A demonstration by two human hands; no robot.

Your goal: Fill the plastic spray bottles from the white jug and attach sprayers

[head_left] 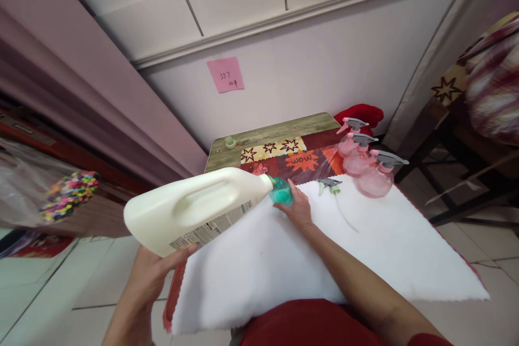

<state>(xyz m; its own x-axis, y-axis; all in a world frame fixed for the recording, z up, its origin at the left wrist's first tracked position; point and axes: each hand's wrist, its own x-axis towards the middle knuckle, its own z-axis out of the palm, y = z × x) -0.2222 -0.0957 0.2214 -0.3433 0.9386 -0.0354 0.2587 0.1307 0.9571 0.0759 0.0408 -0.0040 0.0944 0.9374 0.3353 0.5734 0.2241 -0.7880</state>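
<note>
A large cream-white plastic jug (211, 194) lies tilted almost on its side, its mouth at the neck of a small green spray bottle (281, 192). My left hand (162, 265) supports the jug from beneath near its base. The fingers of my right hand (299, 206) are wrapped round the green bottle, which stands on the white cloth. Whether liquid is flowing between the two I cannot make out. Right of that hand lies a grey and pale green spray head (330, 186) with its thin tube (348, 216).
Three pink spray bottles (375, 178) stand at the table's right. A pale green cap (230, 142) sits at the back left on the wood-pattern table (219, 154). White cloth (259, 270) covers the front. A pink note (226, 74) is on the wall behind.
</note>
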